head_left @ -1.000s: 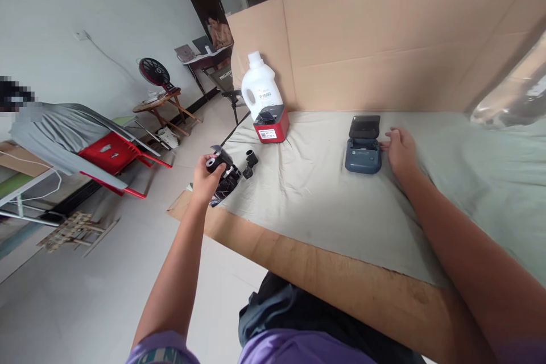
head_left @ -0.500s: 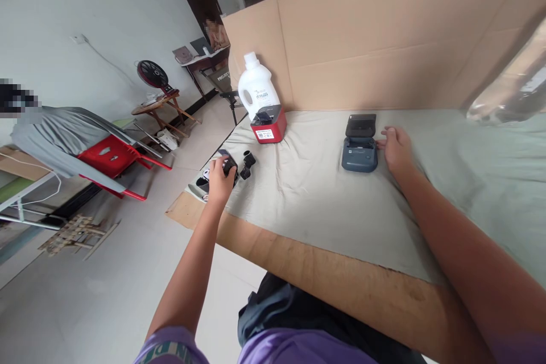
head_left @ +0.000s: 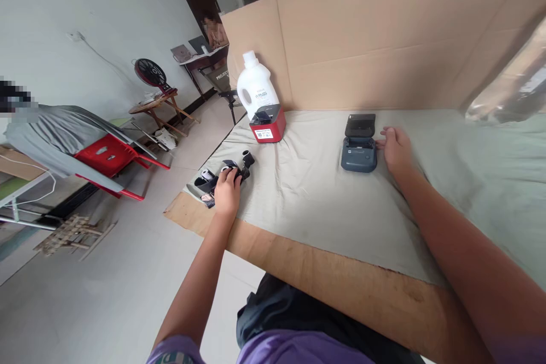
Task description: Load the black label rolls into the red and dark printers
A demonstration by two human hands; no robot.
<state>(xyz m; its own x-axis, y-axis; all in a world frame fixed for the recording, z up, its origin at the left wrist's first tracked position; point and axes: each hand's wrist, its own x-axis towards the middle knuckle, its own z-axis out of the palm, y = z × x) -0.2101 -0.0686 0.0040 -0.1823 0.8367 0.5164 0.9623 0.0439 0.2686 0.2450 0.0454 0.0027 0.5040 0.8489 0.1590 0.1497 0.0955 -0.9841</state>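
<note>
While the right hand (head_left: 396,151) sits at the right side of the blue device (head_left: 359,158), half open with nothing visible in its grip, the left hand (head_left: 227,189) bends its fingers down over the dark rolls (head_left: 207,185) near the left end of the surface (head_left: 307,199); cannot tell whether it grips one. Device: on the cloth, lid (head_left: 360,124) raised; right-fingertip contact unclear. Red box (head_left: 270,128) stands before white bottle (head_left: 258,88), beyond the rolls.
</note>
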